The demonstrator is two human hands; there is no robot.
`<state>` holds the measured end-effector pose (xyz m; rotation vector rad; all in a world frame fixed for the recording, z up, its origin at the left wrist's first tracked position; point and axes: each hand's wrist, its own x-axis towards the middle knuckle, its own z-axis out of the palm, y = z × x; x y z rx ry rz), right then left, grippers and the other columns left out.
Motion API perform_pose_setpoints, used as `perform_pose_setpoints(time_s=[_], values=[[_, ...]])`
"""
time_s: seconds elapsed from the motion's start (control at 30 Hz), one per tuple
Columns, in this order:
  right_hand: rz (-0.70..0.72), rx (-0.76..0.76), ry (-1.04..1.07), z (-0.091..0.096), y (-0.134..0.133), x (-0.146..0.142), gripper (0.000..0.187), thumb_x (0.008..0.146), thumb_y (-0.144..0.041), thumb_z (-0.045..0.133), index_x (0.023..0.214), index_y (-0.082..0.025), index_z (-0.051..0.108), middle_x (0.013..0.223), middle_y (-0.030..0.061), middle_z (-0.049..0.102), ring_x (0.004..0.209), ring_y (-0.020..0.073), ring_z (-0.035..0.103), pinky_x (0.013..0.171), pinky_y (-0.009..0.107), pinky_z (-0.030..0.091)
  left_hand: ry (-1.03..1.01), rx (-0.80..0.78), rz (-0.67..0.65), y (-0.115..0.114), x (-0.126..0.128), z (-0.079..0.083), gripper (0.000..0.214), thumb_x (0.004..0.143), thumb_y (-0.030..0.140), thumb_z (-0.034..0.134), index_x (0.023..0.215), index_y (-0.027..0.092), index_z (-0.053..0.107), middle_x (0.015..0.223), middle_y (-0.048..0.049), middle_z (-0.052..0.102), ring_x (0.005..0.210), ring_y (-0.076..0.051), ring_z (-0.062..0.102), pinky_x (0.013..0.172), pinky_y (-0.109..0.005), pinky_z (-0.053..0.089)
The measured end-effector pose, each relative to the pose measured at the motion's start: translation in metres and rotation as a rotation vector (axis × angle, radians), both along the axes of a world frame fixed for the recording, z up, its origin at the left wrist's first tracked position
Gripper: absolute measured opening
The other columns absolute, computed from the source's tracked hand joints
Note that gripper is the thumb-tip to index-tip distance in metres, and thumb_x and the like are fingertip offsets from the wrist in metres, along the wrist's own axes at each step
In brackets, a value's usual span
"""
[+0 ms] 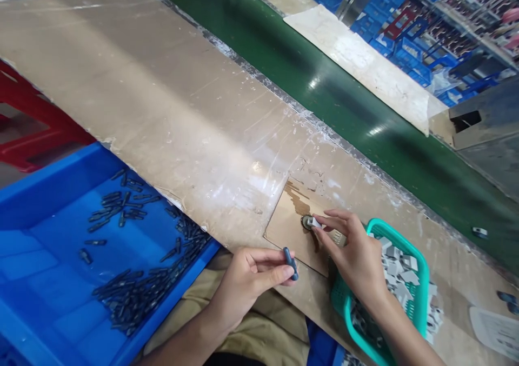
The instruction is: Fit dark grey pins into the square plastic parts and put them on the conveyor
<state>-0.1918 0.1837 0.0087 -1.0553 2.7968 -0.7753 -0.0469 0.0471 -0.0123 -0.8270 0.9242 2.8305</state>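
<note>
Between the thumb and fingers of my left hand (263,271) is a small dark blue rod-shaped part (290,263), held at a tilt above the table's front edge. My right hand (352,247) pinches a small white block-like piece (313,223). That piece is at a small round dark-rimmed cap or dish (306,221); whether they touch is hard to tell. Under it lies a square of brown cardboard (279,223) with a wet-looking brown smear. A green basket (421,279) of white pieces (399,266) stands just right of my right hand, partly covered by the forearm.
A blue bin (44,247) with many dark parts (138,295) sits at left, by a red stool (44,122). A green conveyor belt (284,68) runs behind the table (162,101), carrying a small part (479,231). White pieces lie beside the basket. Blue crates (409,58) stand beyond.
</note>
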Motion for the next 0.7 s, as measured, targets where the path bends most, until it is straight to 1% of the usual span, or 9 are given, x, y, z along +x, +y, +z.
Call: perform_pose_setpoints(time_s=[0.2, 0.33, 0.57, 0.63, 0.7], values=[[0.008, 0.015, 0.025, 0.0011, -0.0003, 0.0005, 0.023, 0.085, -0.038, 0.055, 0.1, -0.022, 0.049, 0.094, 0.0064, 0.073, 0.088, 0.0219, 0.069, 0.066, 0.029, 0.056, -0.009, -0.016, -0.046, -0.0023, -0.0015, 0.0011, 0.03, 0.064, 0.025, 0.078, 0.091, 0.013, 0.073, 0.081, -0.0082, 0.072, 0.072, -0.015, 0.063, 0.069, -0.025, 0.056], [0.01, 0.021, 0.042, 0.0005, -0.0012, -0.0001, 0.022, 0.084, -0.037, 0.055, 0.099, -0.022, 0.049, 0.092, 0.0059, 0.073, 0.09, 0.0222, 0.069, 0.065, 0.028, 0.056, 0.001, -0.021, -0.064, -0.0042, -0.0023, 0.0011, 0.032, 0.063, 0.025, 0.078, 0.092, 0.013, 0.072, 0.084, -0.0093, 0.073, 0.073, -0.015, 0.064, 0.07, -0.026, 0.056], [0.01, 0.015, 0.017, -0.002, -0.0002, -0.0011, 0.023, 0.084, -0.036, 0.057, 0.1, -0.022, 0.05, 0.093, 0.0058, 0.073, 0.09, 0.0221, 0.069, 0.067, 0.029, 0.056, -0.008, -0.053, -0.076, -0.0031, -0.0006, 0.001, 0.031, 0.064, 0.027, 0.078, 0.091, 0.012, 0.072, 0.084, -0.0099, 0.073, 0.075, -0.017, 0.065, 0.072, -0.026, 0.056], [-0.012, -0.014, -0.021, -0.0011, 0.0011, -0.0005, 0.024, 0.082, -0.036, 0.059, 0.1, -0.022, 0.052, 0.095, 0.0064, 0.072, 0.089, 0.0225, 0.069, 0.068, 0.031, 0.055, -0.009, -0.054, -0.071, -0.002, -0.0003, 0.0007, 0.03, 0.064, 0.028, 0.078, 0.088, 0.012, 0.073, 0.083, -0.0098, 0.073, 0.076, -0.018, 0.065, 0.072, -0.027, 0.056], [-0.057, -0.107, -0.095, 0.0021, 0.002, 0.0006, 0.025, 0.08, -0.035, 0.062, 0.1, -0.023, 0.053, 0.096, 0.0069, 0.071, 0.09, 0.0228, 0.068, 0.073, 0.034, 0.055, -0.018, -0.048, -0.039, -0.0004, -0.0011, 0.0004, 0.029, 0.064, 0.029, 0.077, 0.087, 0.013, 0.073, 0.084, -0.0089, 0.073, 0.077, -0.018, 0.065, 0.073, -0.027, 0.056]])
